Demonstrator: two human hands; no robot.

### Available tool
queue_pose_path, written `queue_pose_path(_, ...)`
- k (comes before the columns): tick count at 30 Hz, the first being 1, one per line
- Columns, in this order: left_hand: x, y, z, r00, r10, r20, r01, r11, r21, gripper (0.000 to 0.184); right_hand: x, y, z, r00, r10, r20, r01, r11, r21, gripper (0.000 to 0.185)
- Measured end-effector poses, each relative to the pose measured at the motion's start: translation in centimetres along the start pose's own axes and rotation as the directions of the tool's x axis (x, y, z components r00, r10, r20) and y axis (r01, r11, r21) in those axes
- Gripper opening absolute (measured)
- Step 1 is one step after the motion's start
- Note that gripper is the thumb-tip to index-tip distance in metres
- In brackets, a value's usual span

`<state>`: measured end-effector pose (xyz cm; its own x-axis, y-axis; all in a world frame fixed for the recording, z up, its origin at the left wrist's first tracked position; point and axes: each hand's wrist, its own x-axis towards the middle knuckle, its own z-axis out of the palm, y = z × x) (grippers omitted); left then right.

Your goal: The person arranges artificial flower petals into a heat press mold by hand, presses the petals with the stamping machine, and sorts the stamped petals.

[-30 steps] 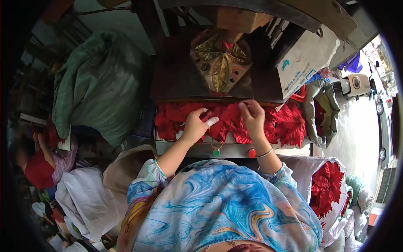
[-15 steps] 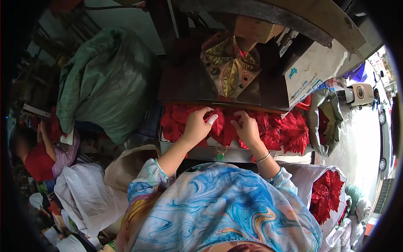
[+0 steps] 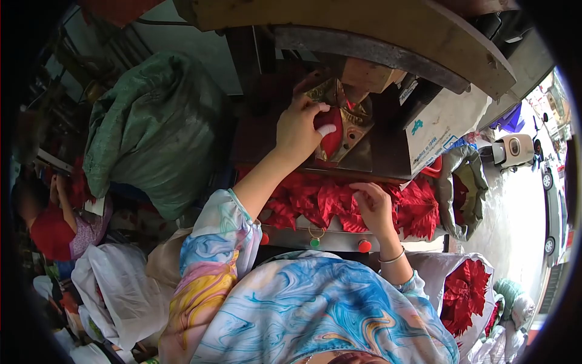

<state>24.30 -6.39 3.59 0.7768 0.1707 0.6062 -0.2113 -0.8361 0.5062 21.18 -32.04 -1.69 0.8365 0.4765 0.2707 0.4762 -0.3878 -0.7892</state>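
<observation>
My left hand (image 3: 301, 130), with white tape on a finger, is over the brass mold (image 3: 357, 124) on the dark press table. Its fingers pinch a red fabric petal (image 3: 330, 136) that lies over the mold's left part. Lower right, my right hand (image 3: 374, 206) hovers over the heap of red fabric leaves (image 3: 309, 197), its fingers apart and nothing seen in them. The heap fills a tray along the table's near edge.
The press arm (image 3: 376, 51) arches above the mold. A green sack (image 3: 154, 127) bulges at the left. Red flowers fill a white sack (image 3: 465, 291) at the right. Green and red buttons (image 3: 364, 246) line the tray's front. Another person (image 3: 54, 227) sits at far left.
My left hand has moved from the heap up to the mold, and a red petal now lies there. My right hand has shifted slightly right and down, its fingers spreading.
</observation>
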Motion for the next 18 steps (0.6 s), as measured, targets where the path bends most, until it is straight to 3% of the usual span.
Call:
queue_pose_path(4, -0.9, -0.3, -0.1, 0.998, 0.052, -0.033, -0.051, 0.999, 0.003, 0.052, -0.2, 0.8, -0.8, 0.999, 0.016, -0.033, -0.013, 0.993, 0.113, 0.018)
queue_pose_path(6, -1.3, -0.3, -0.7, 0.996, 0.042, -0.081, -0.043, 0.999, -0.01, 0.049, 1.0, -0.6, -2.3, 0.976, 0.219, -0.002, -0.2, 0.892, 0.405, 0.013)
queue_pose_path(8, -2.1, 0.3, -1.3, 0.99, 0.034, -0.134, -0.05, 0.992, -0.118, 0.042, 3.9, -2.2, -3.6, 0.981, 0.147, -0.127, -0.076, 0.892, 0.445, 0.011)
queue_pose_path(10, -3.5, 1.0, -2.0, 0.982, 0.022, -0.186, -0.063, 0.973, -0.221, 0.035, 8.1, -4.0, -4.5, 0.964, 0.115, -0.241, -0.055, 0.969, 0.242, 0.01)
queue_pose_path(11, -4.5, 1.5, -2.3, 0.995, -0.061, -0.075, 0.028, 0.926, -0.378, 0.032, 10.6, -4.7, -4.9, 0.961, 0.065, -0.269, -0.042, 0.995, 0.088, 0.01)
queue_pose_path(13, -6.2, 2.3, -2.9, 0.97, -0.165, 0.178, 0.241, 0.744, -0.624, 0.03, 15.9, -5.6, -4.9, 0.895, -0.333, -0.297, 0.209, 0.901, -0.381, 0.013)
queue_pose_path(14, -6.7, 2.6, -3.3, 0.971, -0.172, 0.169, 0.24, 0.745, -0.623, 0.03, 19.3, -3.0, -4.5, 0.857, -0.443, -0.262, 0.282, 0.831, -0.48, 0.017)
queue_pose_path(15, -7.3, 2.9, -3.8, 0.908, -0.244, 0.34, 0.412, 0.658, -0.63, 0.028, 22.7, -0.4, -4.1, 0.807, -0.546, -0.224, 0.344, 0.743, -0.573, 0.022)
queue_pose_path(16, -7.8, 3.0, -4.1, 0.814, -0.293, 0.501, 0.572, 0.555, -0.604, 0.026, 25.2, 0.8, -3.4, 0.798, -0.576, -0.18, 0.363, 0.696, -0.619, 0.022)
queue_pose_path(18, -8.5, 3.1, -3.8, 0.792, -0.344, 0.504, 0.609, 0.496, -0.619, 0.022, 27.3, 0.0, -1.5, 0.839, -0.539, -0.071, 0.367, 0.658, -0.657, 0.022)
